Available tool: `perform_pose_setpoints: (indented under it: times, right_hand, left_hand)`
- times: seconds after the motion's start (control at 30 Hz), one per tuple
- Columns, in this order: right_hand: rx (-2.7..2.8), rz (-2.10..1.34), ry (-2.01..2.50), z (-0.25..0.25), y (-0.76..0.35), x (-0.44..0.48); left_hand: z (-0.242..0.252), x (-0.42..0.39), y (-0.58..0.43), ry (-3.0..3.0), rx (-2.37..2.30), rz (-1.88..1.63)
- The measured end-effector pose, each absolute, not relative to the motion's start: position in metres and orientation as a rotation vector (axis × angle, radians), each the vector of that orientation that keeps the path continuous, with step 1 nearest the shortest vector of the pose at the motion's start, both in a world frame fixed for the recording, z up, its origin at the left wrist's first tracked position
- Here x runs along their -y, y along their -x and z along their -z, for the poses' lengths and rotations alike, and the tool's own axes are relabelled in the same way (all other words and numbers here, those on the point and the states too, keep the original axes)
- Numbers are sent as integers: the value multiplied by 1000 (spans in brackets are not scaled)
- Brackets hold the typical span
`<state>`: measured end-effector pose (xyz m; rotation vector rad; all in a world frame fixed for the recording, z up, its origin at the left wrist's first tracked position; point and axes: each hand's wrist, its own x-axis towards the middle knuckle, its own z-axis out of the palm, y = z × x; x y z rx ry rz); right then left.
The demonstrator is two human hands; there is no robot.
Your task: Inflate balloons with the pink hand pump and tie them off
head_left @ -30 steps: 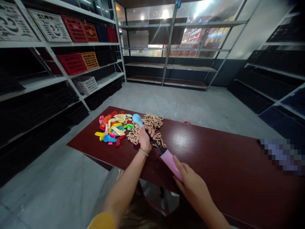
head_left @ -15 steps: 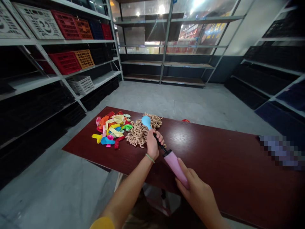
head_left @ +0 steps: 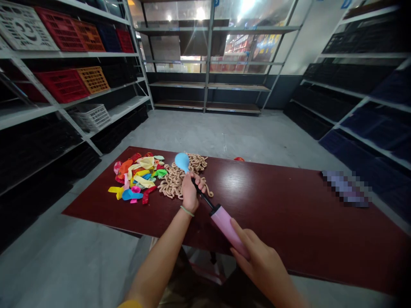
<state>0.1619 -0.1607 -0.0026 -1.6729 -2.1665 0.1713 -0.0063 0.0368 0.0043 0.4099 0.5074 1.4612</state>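
Now both hands are on the pump [head_left: 228, 229], slanting over the near side of the tabletop [head_left: 272, 205]: the left hand [head_left: 192, 192] is curled tightly round its black front end, while the right hand [head_left: 257, 252] wraps the rear of the pink barrel, thumb laid along the top. And just past the left hand's fingers sits the light-blue balloon [head_left: 182, 161], rounded out, at the pump's tip, seen against the tan strands [head_left: 173, 184]. Left of those, the limp, many-coloured balloons [head_left: 139, 173] lie in a loose spread, inside the left and far edges. To the pump's right, here's the room: a wide run of glossy dark-red surface, reaching to a pixelated item [head_left: 346, 188] up by the far right edge. In this view the right wrist crosses the near edge. Beyond the far edge, the grey floor [head_left: 192, 132] stretches back to the rear rack [head_left: 207, 92], with 2 more racks, left [head_left: 53, 92] and right, flanking it.
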Motion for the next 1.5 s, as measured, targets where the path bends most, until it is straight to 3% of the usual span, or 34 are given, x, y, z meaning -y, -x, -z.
perform_pose_setpoints:
  times: [0.2, 0.6, 1.07, 1.5]
  right_hand:
    - [2189, -215, 1714, -3, -177, 182]
    - [2116, -73, 1807, 4, -115, 124]
    - [2088, -468, 1654, -2, -173, 190]
    - [2051, -364, 1641, 3, -124, 121]
  left_hand:
    - [-8, -40, 19, -330, -429, -1508]
    - [1, -29, 13, -377, -469, -1427]
    - [3, -38, 21, -329, -474, -1473]
    - [1, -31, 17, -393, -469, -1423]
